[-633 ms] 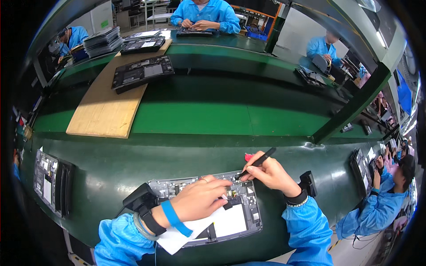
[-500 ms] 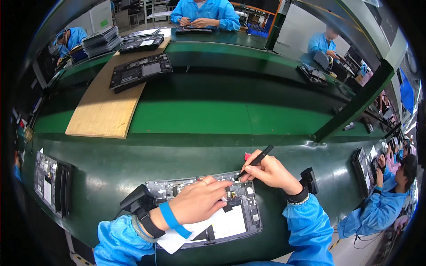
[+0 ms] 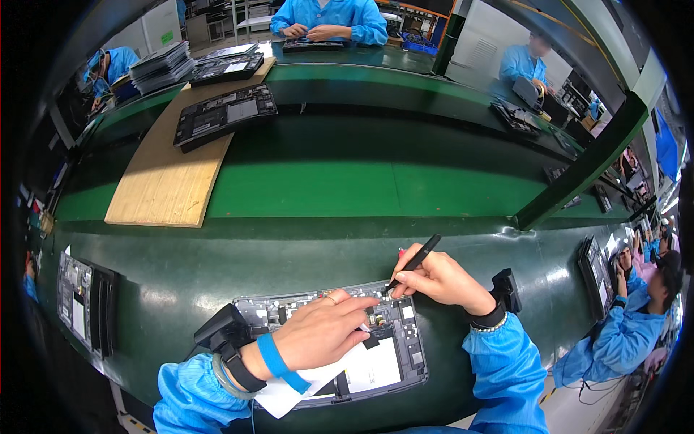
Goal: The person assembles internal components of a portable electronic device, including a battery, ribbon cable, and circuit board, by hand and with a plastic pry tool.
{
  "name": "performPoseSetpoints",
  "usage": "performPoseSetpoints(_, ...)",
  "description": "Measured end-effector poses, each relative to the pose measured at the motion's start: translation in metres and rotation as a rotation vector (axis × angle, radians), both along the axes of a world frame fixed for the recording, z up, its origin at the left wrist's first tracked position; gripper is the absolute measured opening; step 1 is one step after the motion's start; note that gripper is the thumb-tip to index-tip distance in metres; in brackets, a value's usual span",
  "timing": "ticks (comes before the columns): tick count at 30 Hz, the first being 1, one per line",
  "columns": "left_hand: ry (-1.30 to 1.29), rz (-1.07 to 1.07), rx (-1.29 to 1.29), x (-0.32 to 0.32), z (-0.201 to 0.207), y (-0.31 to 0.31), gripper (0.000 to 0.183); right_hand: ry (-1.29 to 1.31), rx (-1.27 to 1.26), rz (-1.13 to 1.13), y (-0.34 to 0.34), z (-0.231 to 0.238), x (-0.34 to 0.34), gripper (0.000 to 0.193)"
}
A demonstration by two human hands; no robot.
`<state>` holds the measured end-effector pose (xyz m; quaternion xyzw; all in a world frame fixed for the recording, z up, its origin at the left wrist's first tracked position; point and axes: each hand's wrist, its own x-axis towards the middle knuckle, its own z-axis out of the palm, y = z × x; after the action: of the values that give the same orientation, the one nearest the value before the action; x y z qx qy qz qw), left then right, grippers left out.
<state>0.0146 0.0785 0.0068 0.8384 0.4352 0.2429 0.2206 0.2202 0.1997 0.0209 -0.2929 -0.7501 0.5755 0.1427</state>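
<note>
Both hands work over the opened device chassis [image 3: 390, 340] that lies on the dark green bench [image 3: 217, 289] just in front of me. My right hand [image 3: 441, 278] pinches a slim black stylus [image 3: 416, 260] between thumb and fingers, pen-fashion, its lower tip set on the upper edge of the chassis and its shaft tilted up and to the right. My left hand [image 3: 322, 333] lies palm down across the board, fingers loosely extended and close together, index fingertip touching a small black part [image 3: 370, 320] near the middle; it grips nothing. Compared with the frame half a second ago, I see the left fingers reaching further right, closer to the stylus tip, while the right hand keeps the same grip and place. A white sheet [image 3: 303, 383] lies under the left wrist, overlapping the lower left of the chassis. Each wrist carries a black strapped unit, and the left also a blue band [image 3: 278, 362].

Beyond the bench, the green conveyor belt [image 3: 376, 188] carries a wooden board [image 3: 163, 181] with another dark chassis [image 3: 224, 116] on its far end, placed as before. Workers in blue coats sit at the far side and at the right edge.
</note>
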Motion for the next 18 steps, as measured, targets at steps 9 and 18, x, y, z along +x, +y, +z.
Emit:
performPoseSetpoints(9, 0.034, -0.001, -0.001, 0.0018, 0.0022, 0.0029, 0.011, -0.010, -0.014, 0.023, 0.0008, 0.0019, -0.0016, 0.012)
performPoseSetpoints(18, 0.039, -0.027, 0.047, 0.0027, 0.0001, 0.0058, 0.012, -0.016, -0.004, 0.034, 0.0028, 0.0009, 0.0003, 0.011)
